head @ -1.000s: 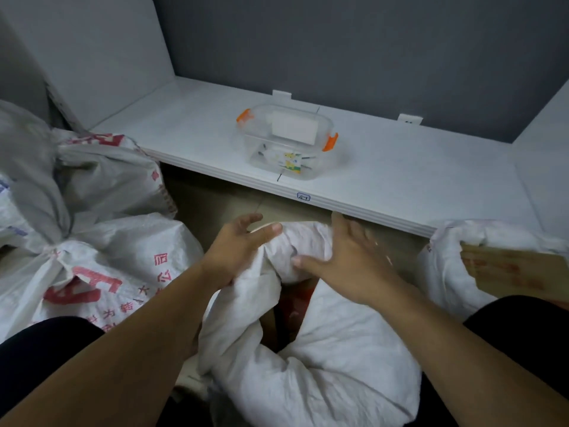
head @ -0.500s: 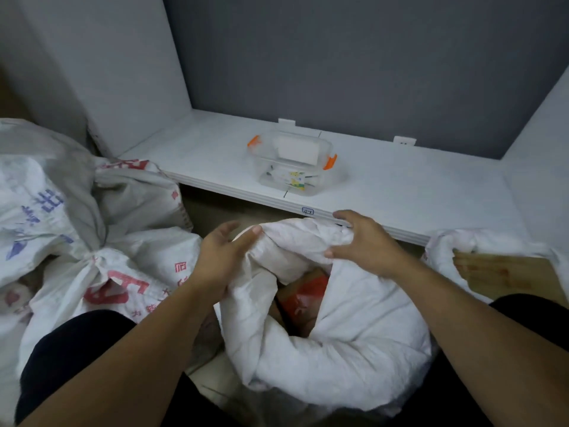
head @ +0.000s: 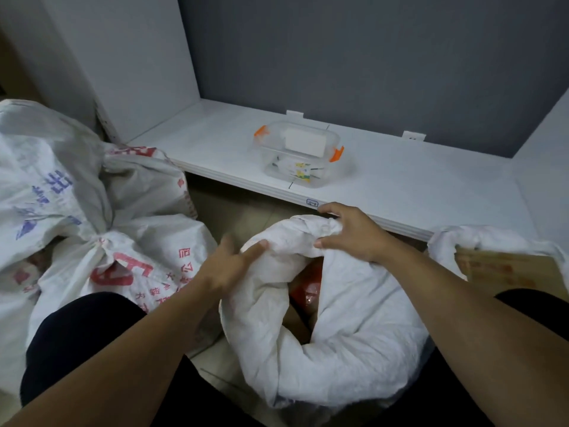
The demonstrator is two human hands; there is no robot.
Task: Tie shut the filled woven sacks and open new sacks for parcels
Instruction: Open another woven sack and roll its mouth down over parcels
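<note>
Two bare hands work at one white woven sack (head: 354,328); it sits low between the person's dark knees, just in front of the white shelf (head: 415,186); its cloth is rough, crinkly and rolled into fat soft folds around the mouth; the right hand (head: 351,232) curls its fingers and thumb around a bunched lump of the rim; the left hand (head: 229,266) is a bit blurry, but its thumb lies on the rim and it seems to pinch the cloth; the mouth gapes open, and a shiny orange parcel (head: 311,285) shows inside; on the left lie lumpy tied sacks (head: 123,263) with red print; on the right another sack (head: 492,238) holds a flat brown cardboard box (head: 508,269); a clear plastic tub (head: 298,155) with orange clips stands on the smooth shelf.
</note>
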